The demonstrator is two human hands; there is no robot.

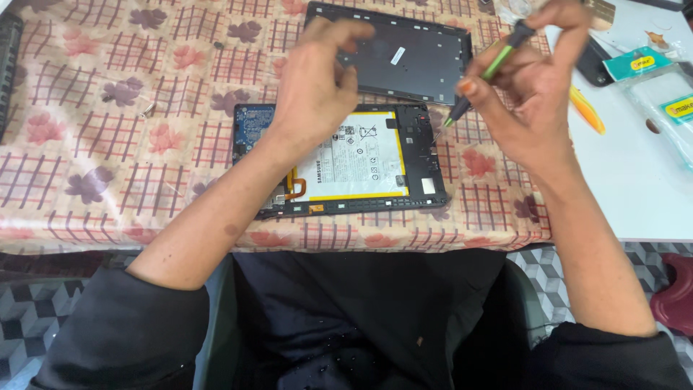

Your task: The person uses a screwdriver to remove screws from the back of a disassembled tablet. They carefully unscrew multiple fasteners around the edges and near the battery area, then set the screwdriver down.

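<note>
- Head view, looking down at a table under a cloth (108,144) with a flower and check pattern; a bare white top (635,188) shows at the right.
- An opened tablet (346,162) lies near the table's front edge, insides up: a white battery (354,155) with a yellow border fills the middle, a blue board (253,119) sits at its left end, and a black frame runs round it all.
- The back cover (404,54), dark and flat, lies just beyond the tablet, inner side up. So the opening is already done, by the look of it; the battery and board are in place and nothing has been lifted out of the frame.
- The right hand (538,94) pinches a screwdriver (491,68) with a green and black shaft between thumb and fingertips, the other fingers curled. It slants down to the left, the tip at the tablet's upper right corner; whether it sits in a screw I cannot tell.
- The left hand (314,83) hovers over the tablet's upper left part, covering some of it. Its fingers are bent and drawn toward the thumb as if pinching something tiny; what, if anything, is too small to make out.
- I judge the work to be at the stage of the inner screws, with the parts inside yet to come free.
- A small screw or metal bit (148,110) lies alone on the cloth, well left of the tablet.
- On the white top: an orange tool (586,110) near the right wrist and clear packets (660,90) with teal labels further right.
</note>
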